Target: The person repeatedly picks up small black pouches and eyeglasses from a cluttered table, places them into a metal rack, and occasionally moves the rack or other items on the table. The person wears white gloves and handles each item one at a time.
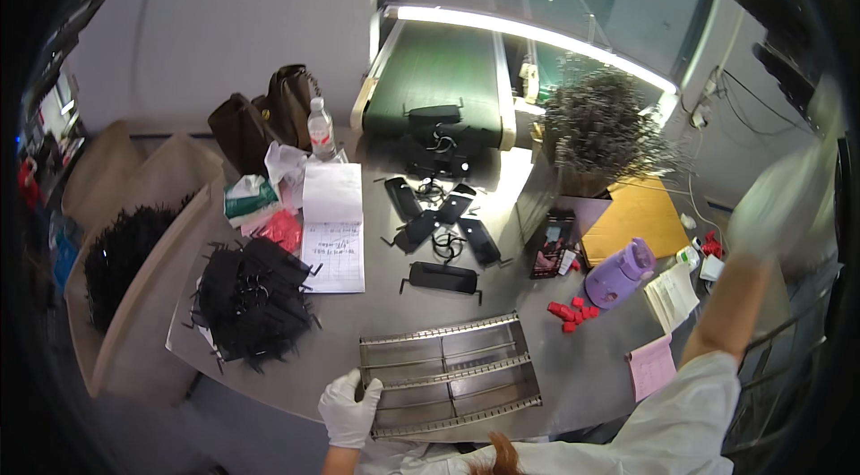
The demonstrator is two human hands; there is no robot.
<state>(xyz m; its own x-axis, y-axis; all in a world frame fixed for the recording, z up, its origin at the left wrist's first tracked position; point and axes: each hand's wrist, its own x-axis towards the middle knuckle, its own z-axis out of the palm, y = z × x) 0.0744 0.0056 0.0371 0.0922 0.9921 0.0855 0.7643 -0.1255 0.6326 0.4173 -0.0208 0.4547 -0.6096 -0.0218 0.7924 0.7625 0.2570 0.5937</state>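
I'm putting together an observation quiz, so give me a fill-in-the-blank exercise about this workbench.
1. The left hand holding the slotted metal rack wears a ____ glove.
2. The blurred hand is the person's ____ one.
3. The drinking bottle beside the red blocks is ____.
4. The conveyor belt is ____.

Missing words: white; right; purple; green.

Passable over bare worktop (pixel 573 381) between metal rack (pixel 439 329) and pink notepad (pixel 652 369); hemmed in leftward by a black heap (pixel 255 296), barred ahead by flat black pieces (pixel 443 278) (and, rightward, by a purple bottle (pixel 618 276) and red pieces (pixel 573 314)).
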